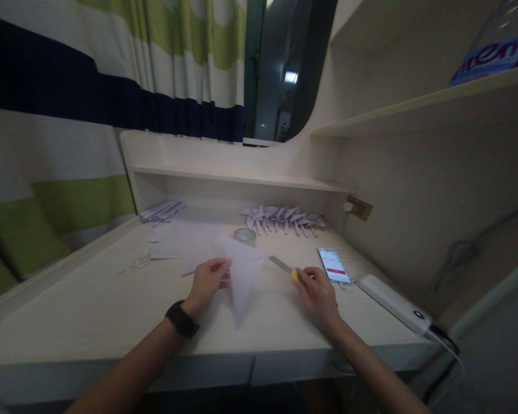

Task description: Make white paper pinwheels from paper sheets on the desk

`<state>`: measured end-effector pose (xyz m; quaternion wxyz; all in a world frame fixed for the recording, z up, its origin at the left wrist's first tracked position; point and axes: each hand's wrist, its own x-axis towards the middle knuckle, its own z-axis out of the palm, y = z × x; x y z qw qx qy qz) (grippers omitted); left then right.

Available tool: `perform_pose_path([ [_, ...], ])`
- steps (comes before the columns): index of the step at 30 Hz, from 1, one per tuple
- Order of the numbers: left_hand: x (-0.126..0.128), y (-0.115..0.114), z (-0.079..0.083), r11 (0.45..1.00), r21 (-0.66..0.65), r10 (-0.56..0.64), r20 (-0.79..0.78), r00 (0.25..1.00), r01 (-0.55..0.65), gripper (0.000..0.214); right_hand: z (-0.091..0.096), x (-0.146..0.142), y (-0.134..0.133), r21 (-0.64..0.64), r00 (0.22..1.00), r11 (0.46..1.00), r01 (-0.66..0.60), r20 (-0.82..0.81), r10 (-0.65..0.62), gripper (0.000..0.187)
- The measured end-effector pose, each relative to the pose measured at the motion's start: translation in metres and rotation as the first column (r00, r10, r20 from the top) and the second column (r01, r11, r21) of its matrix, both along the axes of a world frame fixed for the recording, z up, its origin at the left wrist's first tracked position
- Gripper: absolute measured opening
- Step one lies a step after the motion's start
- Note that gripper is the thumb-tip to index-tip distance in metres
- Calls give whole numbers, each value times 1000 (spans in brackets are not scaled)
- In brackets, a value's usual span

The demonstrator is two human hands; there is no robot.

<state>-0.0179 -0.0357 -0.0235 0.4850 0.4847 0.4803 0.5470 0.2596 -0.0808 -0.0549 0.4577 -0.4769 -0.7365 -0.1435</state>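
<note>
My left hand (208, 284), with a black band on the wrist, pinches the left edge of a pale folded sheet of paper (243, 275) that comes to a point toward me. My right hand (317, 296) is closed around the yellow handle of a utility knife (285, 266), whose grey blade lies flat on the desk and points left toward the paper. Both hands rest on the white desk (112, 310).
A tape roll (245, 236) sits behind the paper. Several folded paper shapes (285, 218) line the back, paper strips (162, 211) lie at back left with loose sheets and scissors (133, 264). A lit phone (334, 265) and white power bank (395, 302) lie right.
</note>
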Motion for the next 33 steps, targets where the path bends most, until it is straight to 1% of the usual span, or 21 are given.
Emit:
perform_pose_path([
  [3, -1, 1, -2, 1000, 2, -24, 38, 999, 24, 41, 1, -1, -2, -5, 1000, 1000, -6, 4, 6, 26],
  [9, 2, 2, -6, 999, -46, -18, 60, 998, 21, 41, 0, -4, -3, -62, 994, 998, -23, 107, 30, 26],
  [12, 5, -1, -7, 996, -61, -58, 106, 993, 64, 37, -2, -4, -2, -99, 985, 993, -62, 157, 77, 28],
  [16, 9, -7, -10, 991, -31, -124, 172, 977, 131, 31, -5, -5, 1, -206, 959, 972, -112, 232, 160, 29],
  [18, 8, -11, -14, 986, -26, -160, 154, 975, 166, 32, -6, -6, 2, -250, 948, 962, -108, 266, 176, 27],
  [19, 6, -14, -16, 981, -38, -184, 120, 976, 190, 33, -7, -6, 3, -267, 943, 958, -104, 281, 181, 25],
  [21, 1, -23, -22, 962, -97, -258, -24, 966, 255, 35, -8, -7, 3, -298, 934, 950, -99, 302, 192, 23],
  [22, -3, -29, -23, 948, -130, -307, -134, 942, 290, 36, -8, -8, 3, -311, 931, 945, -99, 307, 198, 21],
  [23, -7, -35, -24, 936, -158, -348, -271, 897, 315, 37, -8, -9, 3, -325, 929, 941, -99, 309, 204, 20],
  [24, -10, -41, -23, 933, -136, -360, -428, 829, 335, 35, -7, -9, 3, -338, 928, 936, -100, 308, 211, 19],
  [25, -13, -46, -21, 938, -74, -317, -582, 749, 339, 33, -7, -10, 3, -348, 927, 932, -104, 306, 218, 18],
  [26, -14, -50, -18, 928, 23, -248, -707, 662, 371, 30, -6, -10, 3, -356, 927, 928, -110, 301, 225, 18],
  [27, -15, -51, -14, 901, 119, -161, -801, 576, 417, 29, -5, -10, 4, -363, 926, 924, -118, 297, 234, 19],
  [28, -14, -50, -11, 853, 203, -79, -860, 504, 480, 26, -4, -10, 4, -367, 925, 921, -126, 293, 243, 19],
  [29, -13, -46, -7, 788, 268, -12, -893, 450, 554, 23, -3, -10, 5, -371, 924, 919, -133, 288, 250, 20],
  [30, -10, -40, -6, 705, 302, 25, -915, 403, 641, 23, -2, -10, 5, -376, 924, 916, -139, 284, 257, 20],
  [31, -8, -33, -5, 619, 307, 42, -932, 360, 723, 25, -2, -10, 6, -382, 924, 913, -142, 281, 261, 20],
  [32, -5, -24, -6, 564, 285, 52, -949, 311, 775, 31, -1, -10, 7, -390, 923, 909, -144, 278, 265, 19],
  [33, -2, -15, -9, 552, 247, 53, -964, 262, 797, 36, -1, -9, 8, -399, 923, 906, -144, 275, 268, 19],
])
